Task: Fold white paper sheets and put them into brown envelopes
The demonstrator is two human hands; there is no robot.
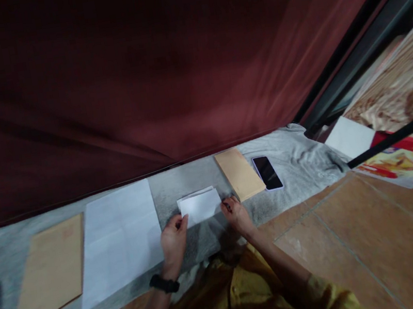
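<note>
Your folded paper (pixel 200 206) lies on the grey cloth (pixel 298 163) between your hands. It looks already folded down to a small oblong, with the layers at its far edge not yet lined up. It is white, plain and fairly flat. Your left hand (pixel 173 238) has its fingers pinched on the near left corner; your right hand (pixel 236 216) curls its fingers at the right edge, though you cannot tell whether they grip. Leftward, the large white sheet (pixel 122 241) remains unfolded; rightward lies a brown envelope (pixel 240 172).
</note>
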